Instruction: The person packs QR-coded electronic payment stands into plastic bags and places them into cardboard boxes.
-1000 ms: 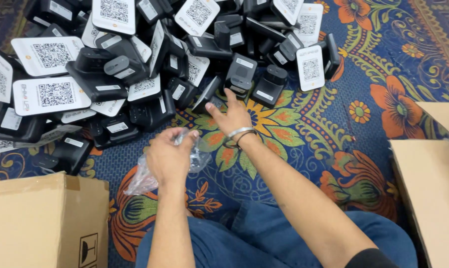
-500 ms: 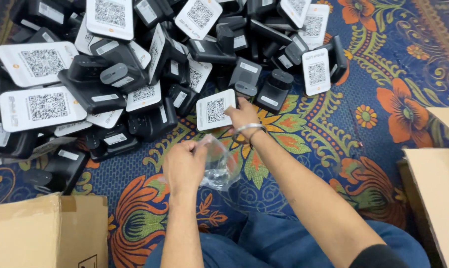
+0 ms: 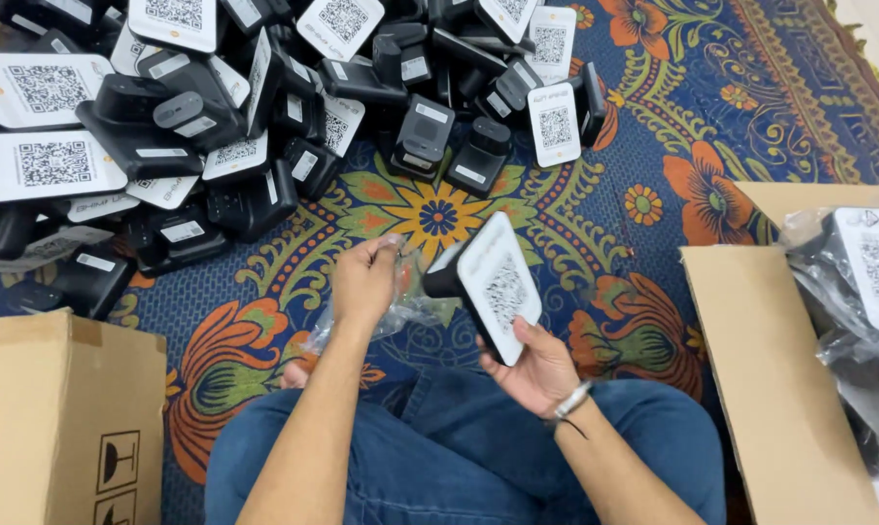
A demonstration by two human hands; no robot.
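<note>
The right hand (image 3: 536, 365) was clamped around the lower end of a black wedge-shaped plastic device with a white square-code panel on its face (image 3: 493, 287), fingers curled under it and the thumb on the panel's edge, so that the device stood tilted up above the hand, over the person's blue-jeaned lap (image 3: 459, 452). Just to the left of it, the left hand (image 3: 364, 282) was closed on a crumpled clear plastic bag (image 3: 400, 309), pinching the bag's top between thumb and fingers; the rest of the bag hung below and beside that hand, and its edge appeared to touch the device's black body, though the thin film made that hard to judge. A thin metal bangle (image 3: 572, 401) sat on the right wrist.

Beyond both hands, on the blue floral-patterned carpet (image 3: 653, 146), lay a large heap of similar black devices with white code panels (image 3: 216, 117), well apart from the held one. To the left of the left forearm stood a closed brown cardboard box (image 3: 60, 418). To the right of the right hand stood an open brown cardboard box (image 3: 770, 389) holding bagged devices (image 3: 862, 282).
</note>
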